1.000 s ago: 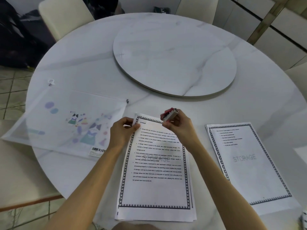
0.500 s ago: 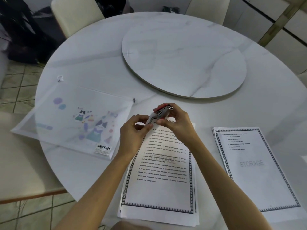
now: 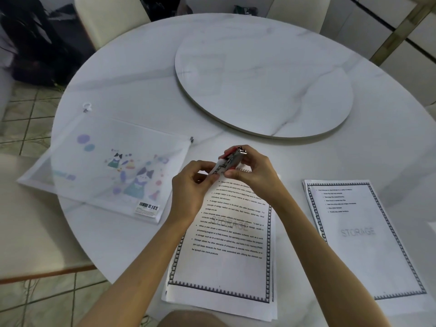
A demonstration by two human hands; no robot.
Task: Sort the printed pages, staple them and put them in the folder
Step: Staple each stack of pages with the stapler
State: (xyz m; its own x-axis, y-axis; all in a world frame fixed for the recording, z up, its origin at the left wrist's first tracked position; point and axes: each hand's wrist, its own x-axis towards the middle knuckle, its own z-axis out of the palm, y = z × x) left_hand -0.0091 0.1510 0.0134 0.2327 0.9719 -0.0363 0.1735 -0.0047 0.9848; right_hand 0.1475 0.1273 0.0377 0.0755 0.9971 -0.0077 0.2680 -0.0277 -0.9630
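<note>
Both hands are busy at one corner. The right hand point(image 3: 256, 172) is curled round a small red and silver stapler point(image 3: 232, 158), and the left hand point(image 3: 192, 187) pinches the top left corner of the pages point(image 3: 226, 246) right beside it, holding that corner a little way up off the table point(image 3: 141, 74). It looks as if the corner sits inside the stapler's mouth, but fingers hide it, so that is not sure. The rest of the pages lie flat in front of the person, in a pile whose edges do not quite line up. Paper like this is light and floppy, and the sheets can slip over each other, so it is best to pinch them tight close to the corner. The stapler is hard and small and will want a firm squeeze. A second pile point(image 3: 363, 234) lies to the right, well apart. The folder point(image 3: 101, 161) lies flat to the left, thin and see-through, with cats on it. It looks soft and smooth, so it may slide; its top edge seems the best place to hold.
</note>
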